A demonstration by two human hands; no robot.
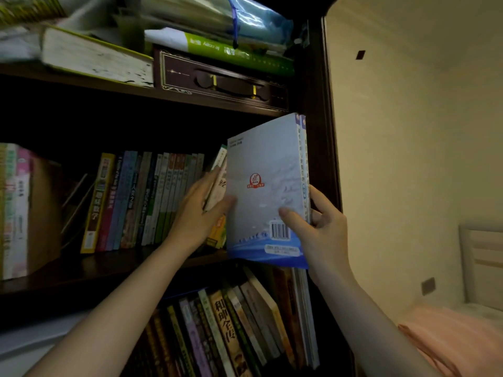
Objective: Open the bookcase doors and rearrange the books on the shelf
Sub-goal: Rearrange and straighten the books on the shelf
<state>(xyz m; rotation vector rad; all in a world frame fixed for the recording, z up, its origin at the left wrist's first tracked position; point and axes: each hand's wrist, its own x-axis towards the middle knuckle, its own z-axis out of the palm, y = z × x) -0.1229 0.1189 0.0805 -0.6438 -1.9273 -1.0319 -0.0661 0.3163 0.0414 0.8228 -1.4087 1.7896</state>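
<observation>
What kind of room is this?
Probably a bedroom at home. A dark wooden bookcase crammed with books stands by a cream wall, and a pale headboard and pink bedding show at lower right.

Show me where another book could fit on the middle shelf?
The dark gap between the brown cardboard box and the leaning yellow-spined book looks free. Rightward it is crowded: upright books, then the left hand and right hand holding the pale blue books.

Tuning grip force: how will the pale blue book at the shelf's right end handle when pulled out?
The blue book looks a glossy softcover, so probably slippery and a bit flexible. It seems thick, likely fairly heavy. The right hand grips its spine edge; the left hand presses leaning books aside, which may tip back.
</observation>
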